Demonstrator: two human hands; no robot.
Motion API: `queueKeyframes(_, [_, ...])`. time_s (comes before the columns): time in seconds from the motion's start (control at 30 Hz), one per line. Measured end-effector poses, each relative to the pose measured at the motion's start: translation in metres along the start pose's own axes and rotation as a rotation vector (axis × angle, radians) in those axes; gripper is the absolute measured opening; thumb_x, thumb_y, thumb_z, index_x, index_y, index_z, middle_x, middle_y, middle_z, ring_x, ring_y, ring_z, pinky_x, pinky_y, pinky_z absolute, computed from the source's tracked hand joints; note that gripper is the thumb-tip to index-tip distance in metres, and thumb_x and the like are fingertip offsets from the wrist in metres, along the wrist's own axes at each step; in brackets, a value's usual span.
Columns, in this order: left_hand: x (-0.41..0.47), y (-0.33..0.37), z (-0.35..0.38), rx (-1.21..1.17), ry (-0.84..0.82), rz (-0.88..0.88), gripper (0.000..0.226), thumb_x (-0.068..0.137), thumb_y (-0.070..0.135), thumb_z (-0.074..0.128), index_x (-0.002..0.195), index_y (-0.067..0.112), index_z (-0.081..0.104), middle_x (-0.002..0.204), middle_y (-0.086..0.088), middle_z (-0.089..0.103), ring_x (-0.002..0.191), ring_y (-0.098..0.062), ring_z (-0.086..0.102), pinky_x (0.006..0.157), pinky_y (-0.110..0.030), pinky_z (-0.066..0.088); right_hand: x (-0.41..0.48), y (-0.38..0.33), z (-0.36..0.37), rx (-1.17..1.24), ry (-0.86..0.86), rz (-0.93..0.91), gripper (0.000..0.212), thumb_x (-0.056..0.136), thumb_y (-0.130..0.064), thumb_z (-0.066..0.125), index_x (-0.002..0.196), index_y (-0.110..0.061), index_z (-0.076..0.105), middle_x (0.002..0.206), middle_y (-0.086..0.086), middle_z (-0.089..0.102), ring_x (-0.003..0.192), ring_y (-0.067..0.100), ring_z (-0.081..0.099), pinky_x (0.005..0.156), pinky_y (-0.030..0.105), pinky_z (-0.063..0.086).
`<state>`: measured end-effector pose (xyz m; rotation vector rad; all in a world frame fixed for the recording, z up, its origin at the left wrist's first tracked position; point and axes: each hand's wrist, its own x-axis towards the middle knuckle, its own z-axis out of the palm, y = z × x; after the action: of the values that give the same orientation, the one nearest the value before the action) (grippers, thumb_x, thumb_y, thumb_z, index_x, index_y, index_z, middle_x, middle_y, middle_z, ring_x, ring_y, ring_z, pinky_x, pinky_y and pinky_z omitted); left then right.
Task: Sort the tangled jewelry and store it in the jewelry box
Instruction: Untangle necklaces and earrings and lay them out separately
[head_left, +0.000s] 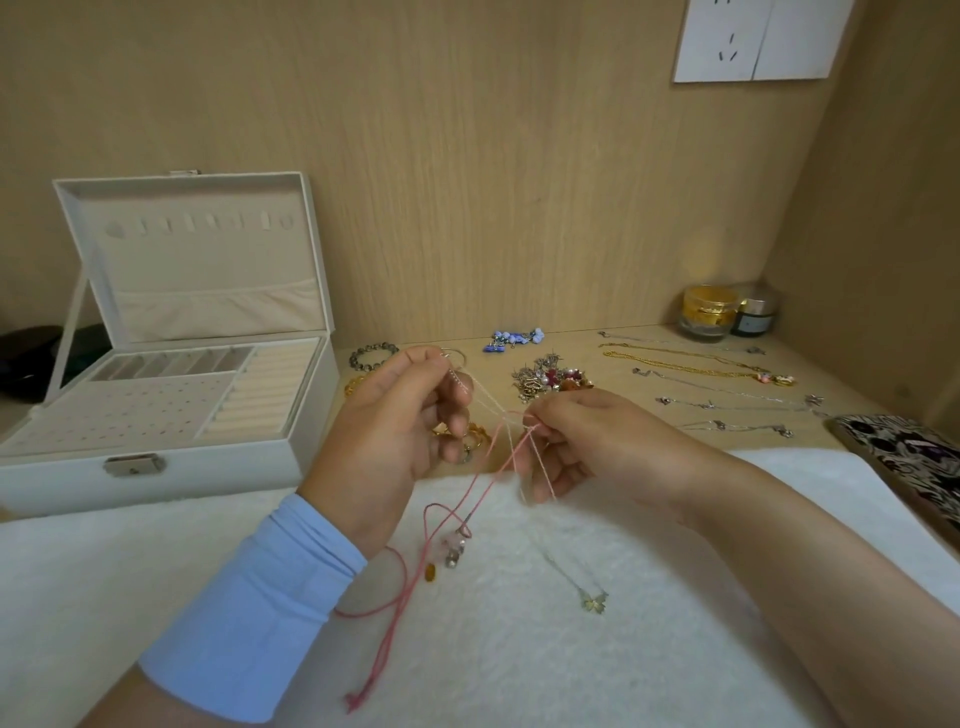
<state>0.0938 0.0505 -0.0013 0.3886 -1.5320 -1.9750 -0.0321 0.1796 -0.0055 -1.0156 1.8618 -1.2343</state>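
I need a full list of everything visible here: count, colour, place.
jewelry box: one, white, open, left
fluffy cloth: one, white, front
pink cord: one, pink, hanging from hands onto cloth
butterfly necklace: one, silver, on cloth
laid-out necklaces: about five, gold and silver, right
jewelry pile: one, mixed colours, centre back
blue beads: one cluster, blue, back
bead bracelet: one, dark, beside box
jars: two, gold and dark, back right
wall socket: one, white, upper right
left hand: pinches pale strand
right hand: pinches pink cord
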Motion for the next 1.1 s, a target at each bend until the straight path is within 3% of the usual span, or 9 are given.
queueKeyframes(0.1, [0.003, -0.001, -0.002, -0.103, 0.000, -0.012, 0.020, 0.099, 0.013, 0.045, 0.080, 0.016, 0.052, 0.071, 0.001, 0.059, 0.059, -0.013, 0.049, 0.053, -0.025, 0.042, 0.001, 0.005, 0.000, 0.051, -0.025, -0.045, 0.037, 0.106, -0.030, 0.044, 0.083, -0.008, 0.061, 0.075, 0.004, 0.068, 0.065, 0.020, 0.063, 0.066, 0.033, 0.046])
queueKeyframes(0.3, [0.006, 0.002, -0.006, -0.310, -0.081, -0.042, 0.009, 0.085, 0.021, 0.050, 0.078, 0.017, 0.047, 0.071, -0.002, 0.056, 0.067, -0.018, 0.056, 0.078, -0.035, 0.051, 0.004, 0.004, -0.006, 0.226, -0.055, -0.042, 0.027, 0.102, -0.022, 0.051, 0.082, -0.010, 0.062, 0.068, 0.000, 0.066, 0.060, 0.017, 0.061, 0.059, 0.024, 0.052])
queueKeyframes(0.47, [0.005, 0.008, -0.007, -0.382, -0.083, 0.009, 0.011, 0.084, 0.024, 0.046, 0.076, 0.019, 0.041, 0.060, 0.001, 0.042, 0.055, -0.016, 0.043, 0.063, -0.031, 0.054, 0.007, 0.008, -0.010, 0.498, -0.075, 0.099, 0.023, 0.101, -0.022, 0.043, 0.079, -0.016, 0.050, 0.081, 0.008, 0.064, 0.064, 0.023, 0.058, 0.065, 0.034, 0.049])
queueKeyframes(0.6, [0.006, 0.011, -0.012, -0.389, -0.039, -0.008, 0.022, 0.098, 0.022, 0.036, 0.076, 0.021, 0.041, 0.060, 0.003, 0.034, 0.051, -0.013, 0.029, 0.047, -0.022, 0.036, 0.008, 0.008, -0.016, 0.759, -0.092, 0.091, 0.019, 0.089, -0.027, 0.044, 0.071, -0.021, 0.041, 0.079, 0.008, 0.059, 0.070, 0.024, 0.059, 0.075, 0.037, 0.046])
queueKeyframes(0.73, [0.003, 0.019, -0.016, -0.410, -0.056, 0.006, 0.019, 0.093, 0.022, 0.041, 0.075, 0.021, 0.042, 0.061, 0.005, 0.031, 0.049, -0.010, 0.025, 0.042, -0.020, 0.027, 0.009, 0.008, -0.017, 0.853, -0.016, 0.084, 0.032, 0.098, -0.029, 0.043, 0.068, -0.020, 0.041, 0.063, 0.004, 0.049, 0.064, 0.026, 0.062, 0.084, 0.044, 0.051])
queueKeyframes(0.83, [0.000, 0.028, -0.017, -0.409, -0.096, 0.041, 0.011, 0.085, 0.025, 0.046, 0.075, 0.022, 0.041, 0.061, 0.006, 0.029, 0.049, -0.009, 0.020, 0.042, -0.020, 0.020, 0.005, 0.006, -0.015, 0.772, 0.040, 0.109, 0.030, 0.101, -0.029, 0.048, 0.073, -0.018, 0.044, 0.054, 0.000, 0.034, 0.049, 0.020, 0.048, 0.066, 0.039, 0.057])
queueKeyframes(0.9, [0.000, 0.035, -0.014, -0.378, -0.123, 0.068, 0.010, 0.085, 0.025, 0.045, 0.076, 0.022, 0.040, 0.060, 0.006, 0.030, 0.049, -0.009, 0.019, 0.041, -0.020, 0.016, 0.003, 0.007, -0.011, 0.626, 0.084, 0.119, 0.028, 0.101, -0.029, 0.053, 0.076, -0.017, 0.045, 0.054, 0.000, 0.030, 0.045, 0.017, 0.035, 0.053, 0.033, 0.051])
queueKeyframes(1.0, [0.003, 0.053, -0.005, -0.290, -0.179, 0.130, 0.011, 0.084, 0.025, 0.044, 0.076, 0.023, 0.038, 0.058, 0.007, 0.030, 0.047, -0.009, 0.016, 0.040, -0.020, 0.012, 0.006, 0.011, -0.006, 0.250, 0.208, 0.096, 0.031, 0.100, -0.030, 0.058, 0.075, -0.015, 0.047, 0.058, 0.003, 0.037, 0.044, 0.017, 0.031, 0.050, 0.030, 0.035])
queueKeyframes(1.1, [0.009, 0.069, 0.006, -0.179, -0.217, 0.184, 0.018, 0.096, 0.021, 0.036, 0.079, 0.022, 0.037, 0.056, 0.006, 0.031, 0.045, -0.009, 0.017, 0.041, -0.021, 0.010, 0.010, 0.016, -0.002, -0.065, 0.271, 0.033, 0.033, 0.097, -0.033, 0.061, 0.071, -0.016, 0.049, 0.055, 0.001, 0.044, 0.041, 0.014, 0.035, 0.047, 0.025, 0.032])
